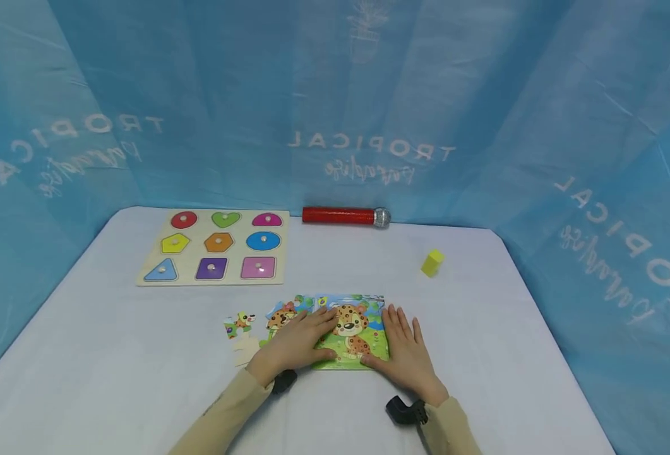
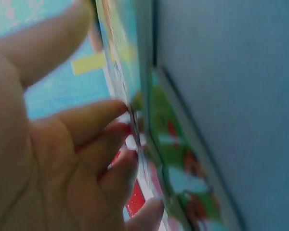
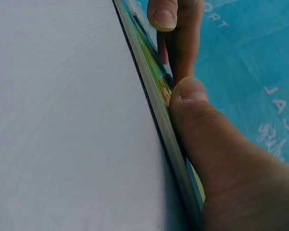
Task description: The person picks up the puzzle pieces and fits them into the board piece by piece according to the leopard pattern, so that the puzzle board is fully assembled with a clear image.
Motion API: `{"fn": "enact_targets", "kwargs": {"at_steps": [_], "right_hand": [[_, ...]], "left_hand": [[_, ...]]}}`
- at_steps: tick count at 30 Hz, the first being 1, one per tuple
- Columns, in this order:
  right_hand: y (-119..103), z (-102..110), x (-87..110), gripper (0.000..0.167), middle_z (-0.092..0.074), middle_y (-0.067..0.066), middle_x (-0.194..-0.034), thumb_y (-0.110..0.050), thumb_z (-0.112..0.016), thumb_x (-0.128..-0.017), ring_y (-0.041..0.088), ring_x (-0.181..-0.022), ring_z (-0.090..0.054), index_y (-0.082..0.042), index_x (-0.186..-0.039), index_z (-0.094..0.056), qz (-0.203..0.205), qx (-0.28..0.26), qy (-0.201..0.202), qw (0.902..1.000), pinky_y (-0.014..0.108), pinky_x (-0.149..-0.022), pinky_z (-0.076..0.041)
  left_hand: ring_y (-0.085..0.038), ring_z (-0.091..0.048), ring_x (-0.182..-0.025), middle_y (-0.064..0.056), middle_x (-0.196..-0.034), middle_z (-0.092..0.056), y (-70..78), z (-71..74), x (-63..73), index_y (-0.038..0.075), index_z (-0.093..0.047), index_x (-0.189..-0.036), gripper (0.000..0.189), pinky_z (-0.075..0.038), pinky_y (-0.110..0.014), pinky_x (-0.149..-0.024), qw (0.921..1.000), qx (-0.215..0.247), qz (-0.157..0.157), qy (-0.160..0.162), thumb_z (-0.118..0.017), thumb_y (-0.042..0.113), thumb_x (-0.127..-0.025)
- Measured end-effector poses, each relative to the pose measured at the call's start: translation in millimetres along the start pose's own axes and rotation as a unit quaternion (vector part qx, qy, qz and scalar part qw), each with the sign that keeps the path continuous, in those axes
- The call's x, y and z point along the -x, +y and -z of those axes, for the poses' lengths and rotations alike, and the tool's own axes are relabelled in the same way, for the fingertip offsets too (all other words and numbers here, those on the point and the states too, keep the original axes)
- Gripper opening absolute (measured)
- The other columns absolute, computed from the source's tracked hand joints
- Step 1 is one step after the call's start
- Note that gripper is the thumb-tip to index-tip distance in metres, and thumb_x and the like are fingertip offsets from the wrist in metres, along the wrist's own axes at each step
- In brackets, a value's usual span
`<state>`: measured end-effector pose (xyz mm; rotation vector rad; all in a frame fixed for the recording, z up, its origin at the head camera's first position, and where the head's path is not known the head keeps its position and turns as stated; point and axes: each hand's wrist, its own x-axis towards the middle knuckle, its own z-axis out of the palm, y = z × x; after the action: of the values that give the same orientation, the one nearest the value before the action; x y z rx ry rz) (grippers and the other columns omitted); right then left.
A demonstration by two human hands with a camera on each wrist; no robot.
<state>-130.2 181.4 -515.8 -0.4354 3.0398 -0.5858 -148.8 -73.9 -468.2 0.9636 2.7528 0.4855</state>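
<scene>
Head view: the near-square leopard puzzle (image 1: 360, 335) lies between both hands, the left hand (image 1: 296, 341) over its left side, the right hand (image 1: 407, 355) flanking its right edge; fingers spread, grasping nothing. Left wrist: extended fingers (image 2: 89, 120) meet the puzzle. Right wrist: the thumb (image 3: 202, 127) rests against its rim.

Passable across the tabletop (image 1: 511, 379) from the right hand (image 1: 407, 354) outward to the right edge, with the yellow block (image 1: 432, 263) farther back. Open between the leopard puzzle (image 1: 353, 333) and the red microphone (image 1: 343, 216). Narrow over the puzzle, between right hand and left hand (image 1: 297, 344). Obstructed just left of the left hand by loose pieces (image 1: 244, 321), and farther back by the shape board (image 1: 237, 253). Closed off behind the microphone by the blue curtain (image 1: 335, 76).
</scene>
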Motion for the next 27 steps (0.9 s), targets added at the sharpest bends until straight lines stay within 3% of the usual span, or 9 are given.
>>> {"fn": "enact_targets", "kwargs": {"at_steps": [5, 9, 14, 17, 23, 27], "right_hand": [[6, 5, 5.4, 0.104, -0.013, 0.015, -0.162, -0.063, -0.061, -0.083, 0.034, -0.151, -0.008, -0.003, -0.155, -0.016, -0.014, 0.002, 0.000, 0.9999, 0.056, -0.120, 0.000], [7, 7, 5.7, 0.102, -0.013, 0.016, -0.162, -0.061, -0.060, -0.084, 0.034, -0.151, -0.008, -0.002, -0.154, -0.016, -0.018, 0.000, 0.002, 0.9998, 0.056, -0.120, 0.000], [6, 4, 5.6, 0.104, -0.014, 0.016, -0.162, -0.063, -0.061, -0.082, 0.035, -0.151, -0.009, -0.002, -0.154, -0.017, -0.014, -0.014, 0.007, 0.9998, 0.056, -0.120, 0.000], [7, 1, 6.3, 0.105, -0.014, 0.015, -0.162, -0.065, -0.060, -0.081, 0.035, -0.151, -0.009, -0.003, -0.154, -0.017, -0.010, -0.009, 0.008, 0.9999, 0.056, -0.120, 0.000], [8, -1, 6.4, 0.104, -0.017, 0.015, -0.162, -0.063, -0.063, -0.080, 0.034, -0.151, -0.012, -0.003, -0.154, -0.020, 0.002, -0.001, 0.026, 0.9997, 0.056, -0.120, -0.001], [4, -1, 3.4, 0.104, -0.017, 0.015, -0.162, -0.062, -0.063, -0.081, 0.033, -0.151, -0.011, -0.004, -0.154, -0.019, 0.010, -0.009, 0.022, 0.9997, 0.055, -0.120, 0.000]], "left_hand": [[-0.027, -0.026, -0.148, -0.006, -0.159, -0.031, 0.2, -0.2, -10.6, 0.011, -0.040, -0.148, 0.065, -0.017, -0.057, -0.119, 0.9989, 0.036, -0.020, -0.024, -0.057, 0.044, -0.095], [-0.027, -0.026, -0.148, -0.005, -0.158, -0.033, -7.6, 1.0, -17.4, 0.011, -0.043, -0.147, 0.058, -0.015, -0.056, -0.120, 0.9970, 0.071, -0.024, -0.021, -0.056, 0.038, -0.097], [-0.031, -0.029, -0.147, -0.007, -0.154, -0.040, -26.7, 2.2, -15.5, 0.011, -0.052, -0.140, 0.047, -0.021, -0.057, -0.118, 0.9924, 0.122, 0.000, 0.018, -0.057, 0.030, -0.097], [-0.032, -0.033, -0.145, -0.009, -0.151, -0.044, -36.0, 4.9, -10.7, 0.010, -0.056, -0.137, 0.043, -0.026, -0.056, -0.116, 0.9883, 0.142, 0.031, 0.047, -0.058, 0.027, -0.097], [-0.034, -0.042, -0.139, -0.012, -0.142, -0.053, -52.9, 14.2, -7.3, 0.006, -0.064, -0.124, 0.029, -0.035, -0.051, -0.113, 0.9758, 0.135, 0.092, 0.146, -0.053, 0.007, -0.096], [-0.035, -0.043, -0.138, -0.015, -0.141, -0.054, -66.2, 17.1, -5.7, 0.005, -0.065, -0.111, 0.027, -0.037, -0.050, -0.112, 0.9740, 0.122, 0.113, 0.154, -0.050, -0.005, -0.091]]}}
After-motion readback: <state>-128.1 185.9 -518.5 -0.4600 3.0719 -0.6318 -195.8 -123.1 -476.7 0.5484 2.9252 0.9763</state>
